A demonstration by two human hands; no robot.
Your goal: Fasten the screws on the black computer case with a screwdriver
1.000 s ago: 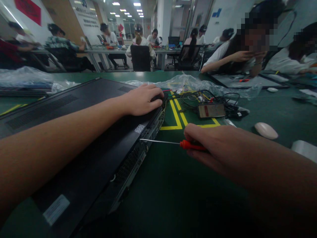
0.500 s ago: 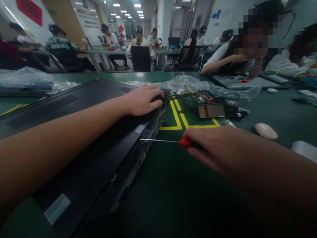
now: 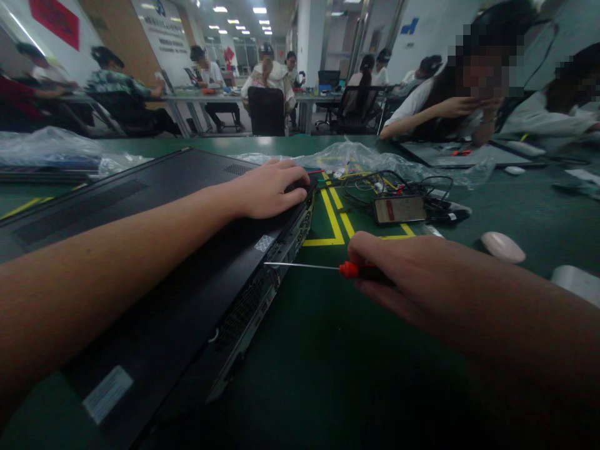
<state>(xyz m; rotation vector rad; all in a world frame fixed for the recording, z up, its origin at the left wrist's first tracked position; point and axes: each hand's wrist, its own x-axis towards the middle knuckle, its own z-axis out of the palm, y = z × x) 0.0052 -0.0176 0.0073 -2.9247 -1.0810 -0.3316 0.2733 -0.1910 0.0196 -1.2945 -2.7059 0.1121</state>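
A black desktop computer case (image 3: 187,275) lies on its side, its ported rear panel (image 3: 253,312) facing right. My left hand (image 3: 276,190) presses down on the top near the far right corner, fingers apart and a little bent. In my right hand (image 3: 398,265) is a screwdriver (image 3: 347,269), gripped by its red and black handle. Its thin shaft points left, and the tip meets the upper edge of the rear panel. Whether a screw sits under the tip I cannot make out.
Behind the right hand lie a power adapter (image 3: 398,209) with tangled black cables and clear plastic wrap (image 3: 347,153). A white computer mouse (image 3: 503,247) and a white roll (image 3: 579,284) are at the right. A co-worker (image 3: 440,109) sits across the table.
My right hand has turned slightly around the screwdriver handle, while the tip stays at the same spot. The left hand and the case have not moved.
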